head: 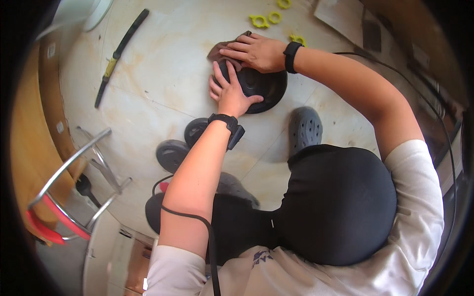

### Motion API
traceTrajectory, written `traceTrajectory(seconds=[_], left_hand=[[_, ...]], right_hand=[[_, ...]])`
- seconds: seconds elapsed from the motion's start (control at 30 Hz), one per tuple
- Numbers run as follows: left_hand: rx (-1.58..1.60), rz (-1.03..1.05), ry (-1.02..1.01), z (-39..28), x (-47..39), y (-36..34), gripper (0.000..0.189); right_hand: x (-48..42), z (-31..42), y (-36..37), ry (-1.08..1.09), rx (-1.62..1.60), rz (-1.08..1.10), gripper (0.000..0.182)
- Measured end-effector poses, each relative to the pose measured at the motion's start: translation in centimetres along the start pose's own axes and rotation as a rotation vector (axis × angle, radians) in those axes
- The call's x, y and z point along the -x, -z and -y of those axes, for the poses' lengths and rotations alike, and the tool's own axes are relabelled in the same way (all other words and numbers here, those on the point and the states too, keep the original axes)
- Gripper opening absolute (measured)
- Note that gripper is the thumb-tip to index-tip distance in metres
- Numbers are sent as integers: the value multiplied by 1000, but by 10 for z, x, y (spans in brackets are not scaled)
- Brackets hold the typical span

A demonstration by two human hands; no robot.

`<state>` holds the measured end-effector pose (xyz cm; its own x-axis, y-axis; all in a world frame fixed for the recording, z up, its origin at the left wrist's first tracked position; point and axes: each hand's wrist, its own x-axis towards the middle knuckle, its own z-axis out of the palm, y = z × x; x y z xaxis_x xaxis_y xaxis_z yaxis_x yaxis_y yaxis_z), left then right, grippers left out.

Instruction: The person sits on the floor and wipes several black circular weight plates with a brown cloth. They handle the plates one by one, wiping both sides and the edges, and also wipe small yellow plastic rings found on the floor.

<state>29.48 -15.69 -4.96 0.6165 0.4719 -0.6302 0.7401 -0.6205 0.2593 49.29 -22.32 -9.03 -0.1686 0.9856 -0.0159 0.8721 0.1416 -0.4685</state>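
A large round black weight plate (pixel 272 87) lies on the tiled floor in front of me. My left hand (pixel 233 94) is spread over its left side, thumb on the face and fingers towards the rim, holding it. Under my right hand (pixel 259 51) a brown cloth (pixel 218 51) is pressed against the plate's far edge. Both hands cover parts of the cloth and plate. Two smaller black plates, one nearer (pixel 172 154) and one farther (pixel 195 131), lie beside my left forearm, which partly hides them.
A black dumbbell bar (pixel 126 37) with a yellowish middle section lies at the left. Several yellow-green ring collars (pixel 259 21) are scattered beyond the plate. A metal-framed stool (pixel 70 162) with red parts stands at the left. A black cable (pixel 418 79) runs along the right.
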Motion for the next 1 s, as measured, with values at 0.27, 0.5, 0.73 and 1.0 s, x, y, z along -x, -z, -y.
traceTrajectory(seconds=[0.27, 0.5, 0.73, 1.0], left_hand=[[190, -183, -37, 8, 6, -12, 147], [561, -497, -15, 11, 16, -25, 107], [847, -765, -201, 45, 20, -6, 67], [420, -713, -426, 61, -37, -4, 70]], right_hand=[[-44, -14, 5, 312, -26, 108, 60], [-76, 8, 6, 368, 8, 217, 65], [-76, 22, 9, 238, -675, 237, 75], [-32, 16, 36, -88, -440, 5, 55]])
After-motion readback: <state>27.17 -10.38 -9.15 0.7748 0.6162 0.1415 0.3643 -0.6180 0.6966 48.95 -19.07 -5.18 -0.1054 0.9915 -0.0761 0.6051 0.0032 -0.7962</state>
